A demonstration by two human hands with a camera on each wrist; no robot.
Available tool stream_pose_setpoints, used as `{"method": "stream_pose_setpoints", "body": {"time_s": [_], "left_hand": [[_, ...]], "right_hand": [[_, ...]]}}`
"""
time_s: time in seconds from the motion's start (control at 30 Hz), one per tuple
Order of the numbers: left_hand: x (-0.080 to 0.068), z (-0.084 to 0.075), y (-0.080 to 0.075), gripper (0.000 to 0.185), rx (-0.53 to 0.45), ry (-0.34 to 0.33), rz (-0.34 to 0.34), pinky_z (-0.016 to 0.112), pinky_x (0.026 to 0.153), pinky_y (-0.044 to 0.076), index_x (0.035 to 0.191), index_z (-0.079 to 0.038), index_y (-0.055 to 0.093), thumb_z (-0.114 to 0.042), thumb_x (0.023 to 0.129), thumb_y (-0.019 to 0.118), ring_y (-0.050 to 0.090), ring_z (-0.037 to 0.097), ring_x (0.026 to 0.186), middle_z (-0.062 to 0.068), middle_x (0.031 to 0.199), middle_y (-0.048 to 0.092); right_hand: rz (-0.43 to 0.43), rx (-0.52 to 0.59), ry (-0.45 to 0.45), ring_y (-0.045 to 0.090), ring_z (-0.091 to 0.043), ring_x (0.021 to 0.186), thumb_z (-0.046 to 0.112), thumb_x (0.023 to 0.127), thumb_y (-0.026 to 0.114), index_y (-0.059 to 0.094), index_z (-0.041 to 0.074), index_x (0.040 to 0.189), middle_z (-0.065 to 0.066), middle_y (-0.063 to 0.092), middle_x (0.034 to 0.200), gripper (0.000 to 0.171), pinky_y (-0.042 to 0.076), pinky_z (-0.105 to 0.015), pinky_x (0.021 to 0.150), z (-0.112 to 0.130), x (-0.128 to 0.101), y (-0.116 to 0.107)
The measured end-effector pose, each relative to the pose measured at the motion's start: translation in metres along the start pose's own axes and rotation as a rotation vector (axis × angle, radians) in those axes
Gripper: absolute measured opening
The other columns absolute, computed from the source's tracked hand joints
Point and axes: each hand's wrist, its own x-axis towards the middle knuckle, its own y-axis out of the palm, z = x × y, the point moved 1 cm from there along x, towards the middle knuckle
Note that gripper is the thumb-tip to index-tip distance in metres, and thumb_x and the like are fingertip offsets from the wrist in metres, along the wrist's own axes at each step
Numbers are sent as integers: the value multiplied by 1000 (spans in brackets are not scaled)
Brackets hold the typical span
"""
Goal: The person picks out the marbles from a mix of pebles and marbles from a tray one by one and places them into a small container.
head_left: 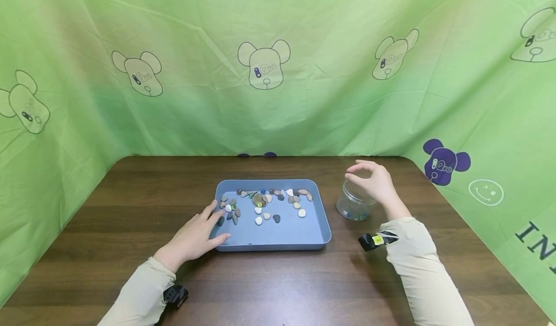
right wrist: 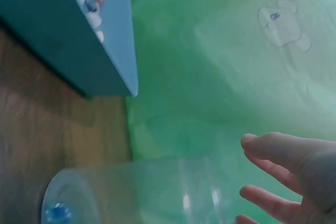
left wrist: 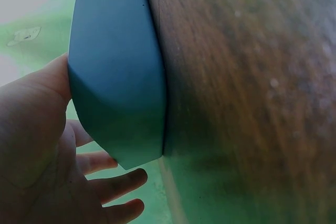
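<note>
A blue rectangular tray (head_left: 299, 232) holds many small stones and several coloured glass pieces, mostly toward its back and left. My left hand (head_left: 193, 233) rests at the tray's left edge, fingers spread over the rim; in the left wrist view the thumb lies against the tray wall (left wrist: 118, 72). Over the mouth of a clear jar (head_left: 347, 209) hovers my right hand (head_left: 374, 183), thumb and index finger slightly apart, nothing visible between them. Inside the jar a blue glass piece (right wrist: 58, 212) shows in the right wrist view.
Tray and jar stand on a dark brown wooden table (head_left: 269, 287), the jar a little right of the tray. A green cloth (head_left: 260, 118) with printed bear heads hangs behind the table and along its sides. Black wrist cameras are strapped to both sleeves.
</note>
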Motion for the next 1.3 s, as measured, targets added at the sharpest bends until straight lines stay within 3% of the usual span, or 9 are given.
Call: {"method": "stream_pose_setpoints", "body": {"time_s": [0.43,1.3], "left_hand": [[0,-1,0,62,-2,3,-6,55,108,33,137,-1,45,-41,90,56,43,40,130,25,150,27],[0,1,1,62,0,7,-2,55,107,34,137,-1,44,-41,90,56,43,40,129,25,150,27]], "right_hand": [[26,61,-103,46,-39,126,14,81,70,70,1,96,-22,56,128,19,29,-52,109,27,8,13],[237,182,-178,45,-35,128,15,82,70,70,4,97,-17,56,131,18,31,-50,111,67,18,72]]}}
